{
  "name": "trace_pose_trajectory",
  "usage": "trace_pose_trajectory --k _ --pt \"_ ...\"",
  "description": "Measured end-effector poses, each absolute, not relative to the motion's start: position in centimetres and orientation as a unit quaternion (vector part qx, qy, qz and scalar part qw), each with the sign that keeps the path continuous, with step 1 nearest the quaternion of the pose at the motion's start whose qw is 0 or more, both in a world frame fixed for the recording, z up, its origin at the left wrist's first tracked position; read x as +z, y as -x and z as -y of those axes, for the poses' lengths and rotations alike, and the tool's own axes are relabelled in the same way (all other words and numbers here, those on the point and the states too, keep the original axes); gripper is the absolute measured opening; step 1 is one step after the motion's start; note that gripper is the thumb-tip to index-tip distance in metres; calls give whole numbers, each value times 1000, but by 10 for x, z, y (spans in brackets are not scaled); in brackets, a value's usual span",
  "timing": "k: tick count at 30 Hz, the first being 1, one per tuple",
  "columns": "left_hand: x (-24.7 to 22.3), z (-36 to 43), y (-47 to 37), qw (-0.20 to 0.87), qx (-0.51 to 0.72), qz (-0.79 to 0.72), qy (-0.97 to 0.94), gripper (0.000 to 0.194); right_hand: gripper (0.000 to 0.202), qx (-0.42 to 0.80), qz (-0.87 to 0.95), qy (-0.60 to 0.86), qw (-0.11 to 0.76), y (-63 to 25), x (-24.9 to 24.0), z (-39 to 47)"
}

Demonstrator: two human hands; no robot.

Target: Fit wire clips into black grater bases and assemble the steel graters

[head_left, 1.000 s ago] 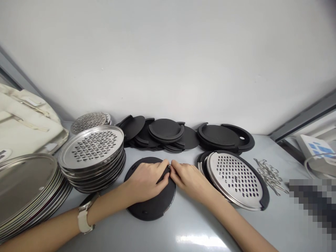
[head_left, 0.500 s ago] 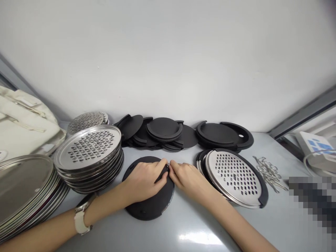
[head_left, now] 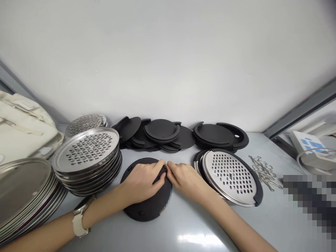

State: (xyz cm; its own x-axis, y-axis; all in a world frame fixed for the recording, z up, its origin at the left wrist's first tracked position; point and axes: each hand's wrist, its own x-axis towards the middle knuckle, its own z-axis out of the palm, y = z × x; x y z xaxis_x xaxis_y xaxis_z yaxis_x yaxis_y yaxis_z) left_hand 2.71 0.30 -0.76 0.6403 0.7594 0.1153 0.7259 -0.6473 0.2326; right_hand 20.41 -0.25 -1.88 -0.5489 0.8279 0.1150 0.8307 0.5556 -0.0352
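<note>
A round black plate (head_left: 149, 209) lies on the grey table in front of me. Across its top rests my left hand (head_left: 144, 181), closed with thumb and finger at the plate's right edge. From the other side my right hand (head_left: 186, 179) pinches at that same edge, its fingertips almost meeting the left ones. Between the fingertips shows a small bit of metal wire (head_left: 166, 166); most of it is hidden. To the right, round metal grater plates (head_left: 231, 176) with diamond-shaped holes sit in black rims. Several loose wire clips (head_left: 264, 171) lie beyond them.
Stacked metal grater discs (head_left: 89, 150) and plain metal discs (head_left: 23, 185) stand at left, near a cream bag (head_left: 23, 129). Black round holders (head_left: 162, 130) line the white wall. A white box (head_left: 311, 148) is at far right.
The whole view has shifted slightly. Both hands stay at the black plate's edge with nearly the same grip.
</note>
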Motion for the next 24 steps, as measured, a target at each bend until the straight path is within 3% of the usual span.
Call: trace_pose_trajectory --k 24 --pt "-8 -3 -26 81 105 -406 -904 15 23 11 874 479 77 -204 -19 3"
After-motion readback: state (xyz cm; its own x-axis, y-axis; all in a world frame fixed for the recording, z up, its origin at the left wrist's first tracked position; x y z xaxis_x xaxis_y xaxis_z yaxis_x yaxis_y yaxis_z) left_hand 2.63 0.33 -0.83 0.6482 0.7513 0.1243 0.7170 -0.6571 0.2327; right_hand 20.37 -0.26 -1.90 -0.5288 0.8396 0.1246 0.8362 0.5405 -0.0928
